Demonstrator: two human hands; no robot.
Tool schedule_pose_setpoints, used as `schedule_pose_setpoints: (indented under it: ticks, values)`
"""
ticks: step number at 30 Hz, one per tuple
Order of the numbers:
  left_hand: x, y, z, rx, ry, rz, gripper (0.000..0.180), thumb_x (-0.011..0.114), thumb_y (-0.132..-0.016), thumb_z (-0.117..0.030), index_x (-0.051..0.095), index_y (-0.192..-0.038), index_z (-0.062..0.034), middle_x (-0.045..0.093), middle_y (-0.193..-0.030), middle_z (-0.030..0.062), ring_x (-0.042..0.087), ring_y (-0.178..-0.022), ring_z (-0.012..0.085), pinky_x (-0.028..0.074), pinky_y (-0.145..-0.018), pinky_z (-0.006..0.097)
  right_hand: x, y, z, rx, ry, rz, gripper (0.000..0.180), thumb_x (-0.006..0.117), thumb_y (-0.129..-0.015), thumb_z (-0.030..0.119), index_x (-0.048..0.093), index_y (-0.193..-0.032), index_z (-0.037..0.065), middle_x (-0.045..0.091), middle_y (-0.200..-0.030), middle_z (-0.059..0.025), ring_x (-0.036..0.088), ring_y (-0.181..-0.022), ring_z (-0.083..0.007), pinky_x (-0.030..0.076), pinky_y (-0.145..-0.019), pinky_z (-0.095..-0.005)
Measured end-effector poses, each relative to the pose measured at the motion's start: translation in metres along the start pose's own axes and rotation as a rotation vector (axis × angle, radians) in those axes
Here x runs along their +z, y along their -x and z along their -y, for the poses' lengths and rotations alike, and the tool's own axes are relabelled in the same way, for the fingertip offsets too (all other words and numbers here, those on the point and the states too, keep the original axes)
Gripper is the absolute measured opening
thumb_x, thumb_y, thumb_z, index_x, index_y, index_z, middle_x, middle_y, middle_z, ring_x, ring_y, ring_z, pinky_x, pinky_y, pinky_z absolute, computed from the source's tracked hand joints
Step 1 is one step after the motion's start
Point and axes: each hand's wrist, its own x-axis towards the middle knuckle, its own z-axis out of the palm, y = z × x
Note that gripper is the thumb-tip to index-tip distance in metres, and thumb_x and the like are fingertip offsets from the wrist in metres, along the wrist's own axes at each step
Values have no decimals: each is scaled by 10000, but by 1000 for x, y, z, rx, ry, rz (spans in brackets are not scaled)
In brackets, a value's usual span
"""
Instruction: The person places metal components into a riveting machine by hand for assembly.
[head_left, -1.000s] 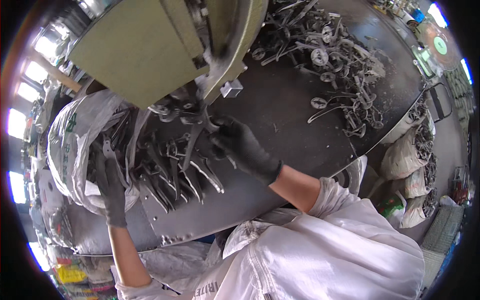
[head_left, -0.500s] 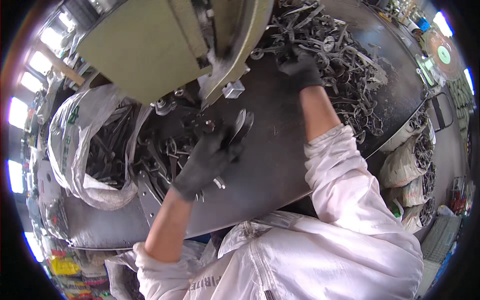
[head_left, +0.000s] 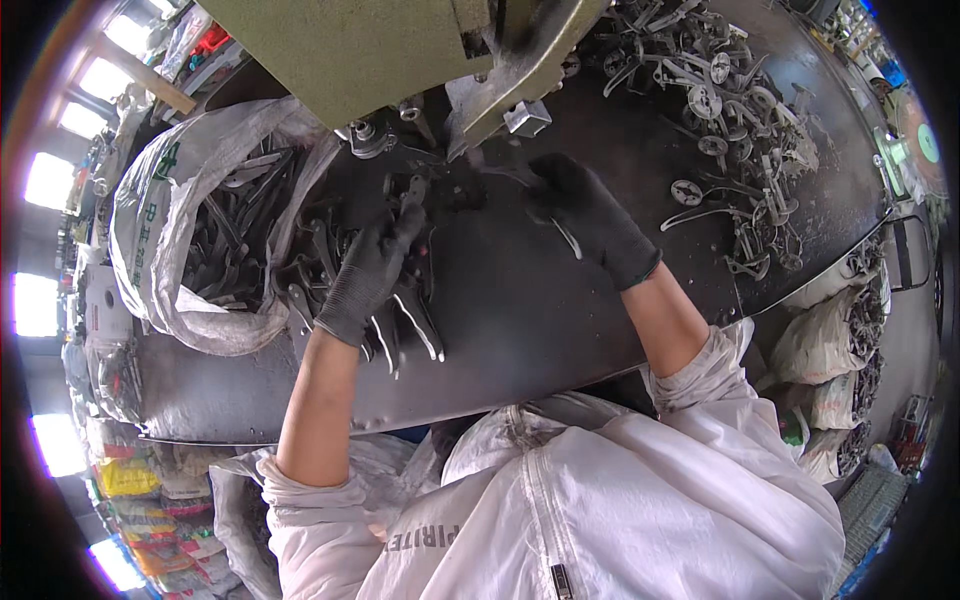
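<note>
My right hand point(head_left: 590, 215), in a dark grey knitted glove, is closed around a curved metal lever piece point(head_left: 568, 240) whose shiny edge sticks out below the fingers. Its fingertips are just below the head of a green machine point(head_left: 370, 60), close to a small square metal block point(head_left: 527, 119). My left hand point(head_left: 375, 265), gloved alike, is over a heap of dark lever pieces point(head_left: 320, 250). Its fingers are closed round a grey metal piece point(head_left: 410, 190) with a rounded end. Below that hand, lever pieces with bright edges point(head_left: 418, 325) lie on the dark metal table point(head_left: 520, 330).
A white woven sack point(head_left: 150, 255) full of dark metal pieces stands open at the left. Metal parts with round, spoked ends point(head_left: 750, 130) are heaped at the back right. Filled sacks point(head_left: 820, 340) stand beyond the table's right edge.
My right hand has come from the heap at the back right to the machine head, now with a lever piece. My left hand has drawn back over the left heap. The view has shifted.
</note>
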Motion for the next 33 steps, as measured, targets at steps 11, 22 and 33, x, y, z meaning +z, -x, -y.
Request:
schedule_pose_setpoints:
  ticks: [11, 22, 33]
  values:
    - [6, -27, 7, 611, -48, 28, 409, 427, -923, -261, 437, -1228, 12, 574, -1054, 144, 560, -946, 216, 433, -846, 317, 45, -6, 38, -97, -276, 53, 324, 553, -825, 48, 510, -1119, -83, 603, -908, -87, 575, -744, -103, 472, -652, -220]
    - [-22, -12, -18, 404, -622, -397, 246, 487, -818, -165, 561, -994, -11, 582, -949, 232, 571, -884, 362, 448, -776, 429, 46, -11, 11, 21, -333, 36, 252, 541, -832, 48, 524, -1060, -59, 571, -833, -57, 557, -675, -110, 473, -573, -232]
    - [-215, 18, 147, 27, -1323, -711, 449, 479, -821, -163, 444, -1268, -134, 444, -1251, 231, 424, -1152, 390, 335, -978, 437, 53, -3, 26, 19, -391, 24, 187, 506, -864, 81, 533, -1005, -38, 545, -753, -30, 492, -580, -70, 431, -522, -211]
